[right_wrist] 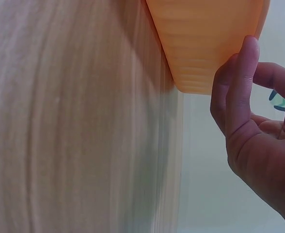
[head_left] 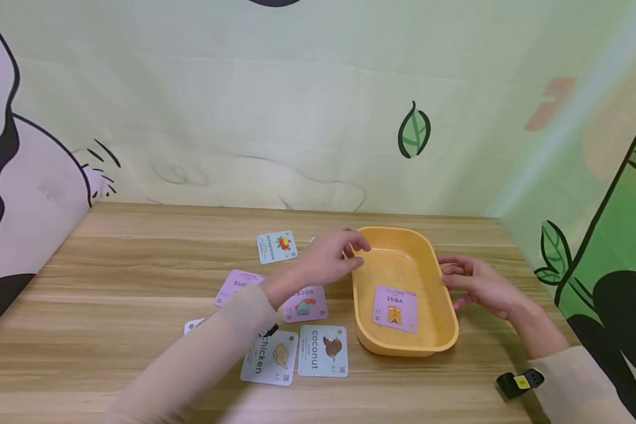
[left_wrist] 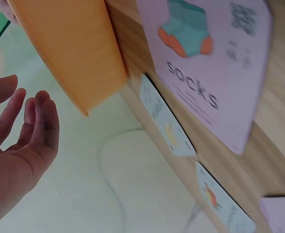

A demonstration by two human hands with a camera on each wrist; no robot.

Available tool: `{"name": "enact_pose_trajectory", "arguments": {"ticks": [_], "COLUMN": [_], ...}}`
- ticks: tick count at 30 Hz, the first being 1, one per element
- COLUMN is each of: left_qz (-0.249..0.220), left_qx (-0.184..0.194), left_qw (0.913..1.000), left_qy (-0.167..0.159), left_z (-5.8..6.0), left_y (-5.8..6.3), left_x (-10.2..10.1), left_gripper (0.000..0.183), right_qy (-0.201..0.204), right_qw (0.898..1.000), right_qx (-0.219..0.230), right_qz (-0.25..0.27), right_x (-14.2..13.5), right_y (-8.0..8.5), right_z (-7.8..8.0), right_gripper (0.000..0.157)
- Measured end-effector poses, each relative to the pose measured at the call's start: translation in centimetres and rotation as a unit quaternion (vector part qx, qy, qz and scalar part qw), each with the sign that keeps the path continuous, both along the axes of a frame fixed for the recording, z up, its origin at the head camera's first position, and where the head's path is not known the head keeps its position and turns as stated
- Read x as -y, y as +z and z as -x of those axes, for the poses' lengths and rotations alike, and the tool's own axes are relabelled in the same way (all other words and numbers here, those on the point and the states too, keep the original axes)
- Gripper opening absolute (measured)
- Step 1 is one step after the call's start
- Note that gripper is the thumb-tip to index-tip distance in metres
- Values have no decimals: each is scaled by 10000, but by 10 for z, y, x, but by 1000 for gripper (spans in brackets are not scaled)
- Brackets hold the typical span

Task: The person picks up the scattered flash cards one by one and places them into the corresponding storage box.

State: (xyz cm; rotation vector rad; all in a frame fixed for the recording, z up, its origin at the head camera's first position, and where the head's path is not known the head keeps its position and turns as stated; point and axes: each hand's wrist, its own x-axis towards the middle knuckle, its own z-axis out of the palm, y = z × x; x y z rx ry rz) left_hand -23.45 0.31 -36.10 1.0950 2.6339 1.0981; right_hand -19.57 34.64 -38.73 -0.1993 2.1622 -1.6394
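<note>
A yellow plastic tray (head_left: 394, 266) stands on the table, with a purple "vest" card (head_left: 395, 308) lying flat inside it. Over the tray's left rim hovers my left hand (head_left: 333, 254), fingers loosely bent and holding nothing; the left wrist view shows a gap between them and the tray wall. On the other side my right hand (head_left: 479, 285) has its fingertips at the tray's right wall, thumb and fingers relaxed. Left of the tray lie a purple "socks" card (head_left: 305, 305), a "coconut" card (head_left: 323, 351) and a "chicken" card (head_left: 270, 358) partly under the left sleeve.
Farther back sits a "pomegranate" card (head_left: 277, 247); another pale blue card (left_wrist: 166, 121) is mostly hidden behind the left hand in the head view. A purple card (head_left: 235, 284) and a pale blue card (head_left: 192, 324) show beside the left forearm. A printed backdrop (head_left: 297, 118) rises behind the table.
</note>
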Motion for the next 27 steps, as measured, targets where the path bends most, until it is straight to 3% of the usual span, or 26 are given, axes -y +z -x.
{"name": "enact_pose_trajectory", "arguments": {"ticks": [7, 15, 27], "left_qz": [-211, -124, 246], "left_qx": [186, 113, 482], "left_qw": [9993, 9985, 9920], "left_qy": [237, 517, 1142], "left_z": [9, 19, 36], "left_y": [-4, -7, -16], "left_x": [20, 40, 67], "left_gripper": [25, 27, 32], "right_qy": [-4, -5, -1], "right_qw": [10000, 10000, 10000], "right_qx": [11, 15, 16], "right_qz": [11, 30, -1], "right_x": [0, -1, 0], "right_y": [1, 1, 0], "right_z": [1, 1, 1], "right_gripper": [65, 65, 65]}}
